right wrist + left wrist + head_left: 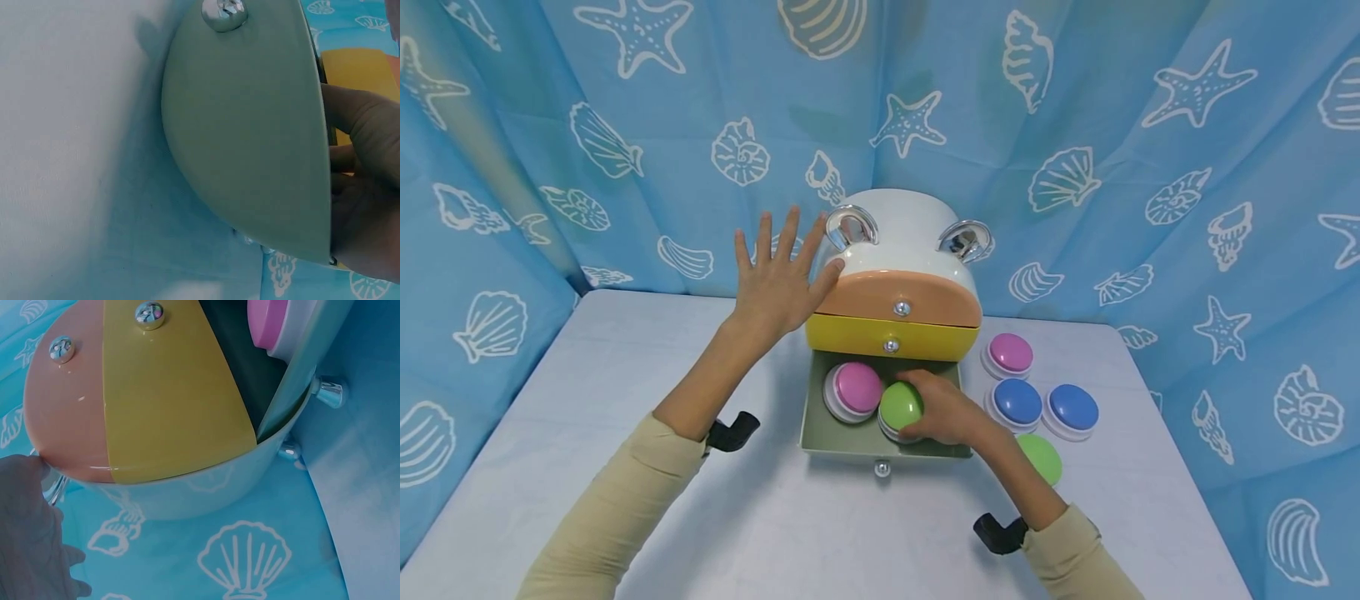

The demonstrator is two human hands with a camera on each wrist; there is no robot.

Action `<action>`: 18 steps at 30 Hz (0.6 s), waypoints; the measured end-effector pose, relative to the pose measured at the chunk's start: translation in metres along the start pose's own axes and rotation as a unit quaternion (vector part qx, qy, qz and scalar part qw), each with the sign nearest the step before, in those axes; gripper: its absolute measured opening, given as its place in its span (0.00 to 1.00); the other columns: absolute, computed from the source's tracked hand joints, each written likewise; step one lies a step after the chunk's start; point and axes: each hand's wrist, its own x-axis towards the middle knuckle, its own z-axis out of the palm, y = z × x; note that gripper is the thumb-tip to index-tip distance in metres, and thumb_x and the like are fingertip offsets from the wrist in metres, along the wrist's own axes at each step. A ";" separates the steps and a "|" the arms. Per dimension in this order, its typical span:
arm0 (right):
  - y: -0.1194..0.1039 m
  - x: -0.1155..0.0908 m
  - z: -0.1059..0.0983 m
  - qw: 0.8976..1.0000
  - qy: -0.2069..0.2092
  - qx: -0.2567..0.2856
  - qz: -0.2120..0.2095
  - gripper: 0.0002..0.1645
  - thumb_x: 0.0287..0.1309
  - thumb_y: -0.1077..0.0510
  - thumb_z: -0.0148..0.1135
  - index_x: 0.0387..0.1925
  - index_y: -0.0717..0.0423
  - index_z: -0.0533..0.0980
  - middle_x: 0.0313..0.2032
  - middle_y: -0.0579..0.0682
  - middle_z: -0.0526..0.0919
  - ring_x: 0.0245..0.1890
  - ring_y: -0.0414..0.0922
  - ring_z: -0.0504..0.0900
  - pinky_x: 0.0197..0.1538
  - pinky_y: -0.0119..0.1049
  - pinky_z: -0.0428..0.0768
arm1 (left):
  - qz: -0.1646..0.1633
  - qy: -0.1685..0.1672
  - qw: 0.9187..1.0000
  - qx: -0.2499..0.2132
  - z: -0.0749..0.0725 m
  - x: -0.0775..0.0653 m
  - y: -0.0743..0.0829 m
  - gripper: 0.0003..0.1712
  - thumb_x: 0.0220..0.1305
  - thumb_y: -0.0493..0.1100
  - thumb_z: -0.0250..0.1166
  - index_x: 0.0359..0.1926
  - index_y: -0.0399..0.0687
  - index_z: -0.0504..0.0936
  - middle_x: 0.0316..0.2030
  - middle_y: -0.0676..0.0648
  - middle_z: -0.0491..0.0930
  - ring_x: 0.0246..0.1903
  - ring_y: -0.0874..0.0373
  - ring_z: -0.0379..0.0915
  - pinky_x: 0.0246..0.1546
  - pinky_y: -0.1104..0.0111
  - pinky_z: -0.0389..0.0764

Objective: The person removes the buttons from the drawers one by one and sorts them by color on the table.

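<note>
A small white cabinet (906,221) has an orange drawer (880,298), a yellow drawer (850,333) and a pulled-out grey-green drawer (842,443). My left hand (775,292) is spread, its thumb at the cabinet's upper left side; in the left wrist view, that hand (28,531) touches the edge by the orange front. Inside the low drawer my right hand (943,408) grips a green-topped round push button (901,405) with a white base. Beside it lies a pink-topped push button (857,387). The drawer front hides the right fingertips in the right wrist view.
To the right of the cabinet lie a pink button (1011,352), two blue buttons (1018,402) and a green button (1040,458), partly behind the right forearm. A blue shell-patterned curtain (700,108) hangs behind the white-covered table (865,542). Chrome loops (966,240) stick out of the cabinet top.
</note>
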 end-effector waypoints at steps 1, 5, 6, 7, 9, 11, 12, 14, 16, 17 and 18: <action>0.000 -0.001 0.000 1.000 -0.003 -0.006 -0.001 0.47 0.44 0.59 0.81 0.66 0.63 0.70 0.61 0.57 0.75 0.60 0.54 0.73 0.63 0.51 0.71 | 0.000 -0.001 1.000 -0.001 0.000 0.000 0.000 0.43 0.74 0.69 0.38 0.81 0.60 0.39 0.79 0.42 0.32 0.75 0.38 0.18 0.66 0.39 0.20; 0.000 -0.002 -0.001 1.000 -0.006 -0.021 -0.003 0.47 0.44 0.58 0.82 0.65 0.63 0.71 0.59 0.57 0.77 0.58 0.53 0.74 0.62 0.49 0.73 | 0.000 -0.001 1.000 0.000 0.000 -0.001 0.001 0.43 0.74 0.69 0.38 0.81 0.60 0.39 0.79 0.42 0.32 0.75 0.38 0.17 0.66 0.39 0.20; 0.001 -0.003 -0.001 1.000 -0.004 -0.021 -0.003 0.46 0.44 0.57 0.82 0.65 0.63 0.71 0.59 0.56 0.77 0.58 0.53 0.74 0.62 0.50 0.73 | 0.000 -0.001 1.000 0.000 0.001 -0.001 0.000 0.43 0.74 0.69 0.38 0.81 0.60 0.39 0.79 0.42 0.32 0.75 0.38 0.17 0.66 0.39 0.20; 0.001 -0.004 -0.001 1.000 -0.002 -0.021 -0.002 0.46 0.44 0.57 0.81 0.65 0.62 0.71 0.59 0.56 0.77 0.58 0.52 0.74 0.62 0.49 0.73 | 0.001 -0.001 1.000 0.001 0.001 -0.001 0.001 0.43 0.74 0.69 0.38 0.81 0.59 0.39 0.79 0.42 0.32 0.75 0.38 0.17 0.66 0.39 0.20; 0.002 -0.006 -0.004 1.000 0.004 -0.019 -0.001 0.46 0.44 0.55 0.81 0.65 0.61 0.72 0.59 0.55 0.78 0.58 0.52 0.75 0.61 0.50 0.73 | 0.001 -0.001 1.000 0.002 0.002 -0.001 0.000 0.42 0.74 0.69 0.37 0.81 0.59 0.39 0.79 0.42 0.32 0.74 0.38 0.16 0.66 0.39 0.20; 0.002 -0.009 -0.008 1.000 0.010 -0.016 0.002 0.46 0.44 0.54 0.81 0.65 0.59 0.72 0.59 0.53 0.78 0.57 0.51 0.75 0.60 0.50 0.74 | -0.001 -0.002 1.000 0.002 0.002 -0.001 0.001 0.42 0.74 0.69 0.37 0.81 0.60 0.39 0.79 0.42 0.32 0.74 0.38 0.16 0.66 0.39 0.20; 0.002 -0.011 -0.010 1.000 0.013 -0.013 0.003 0.46 0.44 0.53 0.81 0.65 0.59 0.72 0.59 0.53 0.78 0.56 0.51 0.75 0.59 0.50 0.75 | -0.002 -0.003 1.000 0.002 0.002 -0.001 0.001 0.42 0.74 0.69 0.37 0.81 0.60 0.38 0.79 0.42 0.31 0.74 0.38 0.16 0.66 0.39 0.20; 0.002 -0.015 -0.015 1.000 0.019 -0.002 0.002 0.46 0.44 0.53 0.81 0.66 0.58 0.72 0.57 0.52 0.79 0.54 0.50 0.76 0.57 0.49 0.77 | -0.004 -0.005 1.000 0.002 0.001 -0.001 0.001 0.43 0.74 0.69 0.37 0.81 0.60 0.38 0.79 0.42 0.31 0.74 0.38 0.16 0.66 0.39 0.19; 0.001 -0.019 -0.021 1.000 0.022 0.010 -0.001 0.45 0.45 0.52 0.81 0.66 0.57 0.73 0.56 0.51 0.79 0.53 0.50 0.75 0.55 0.48 0.78 | -0.006 -0.006 1.000 0.003 0.001 -0.001 0.001 0.43 0.74 0.69 0.37 0.81 0.60 0.38 0.79 0.42 0.31 0.74 0.38 0.16 0.66 0.39 0.19; 0.001 -0.021 -0.024 1.000 0.023 0.014 -0.004 0.45 0.45 0.52 0.80 0.66 0.57 0.73 0.56 0.51 0.79 0.52 0.49 0.75 0.54 0.48 0.78 | -0.006 -0.006 1.000 0.004 0.001 0.000 0.001 0.43 0.74 0.69 0.37 0.81 0.60 0.38 0.79 0.42 0.31 0.74 0.38 0.16 0.66 0.39 0.19; 0.000 -0.023 -0.027 1.000 0.024 0.019 -0.006 0.45 0.45 0.51 0.80 0.66 0.57 0.73 0.55 0.51 0.79 0.52 0.50 0.75 0.54 0.48 0.78 | -0.006 -0.006 1.000 0.004 0.001 0.000 0.001 0.43 0.74 0.69 0.37 0.81 0.60 0.38 0.79 0.42 0.31 0.75 0.38 0.16 0.66 0.39 0.19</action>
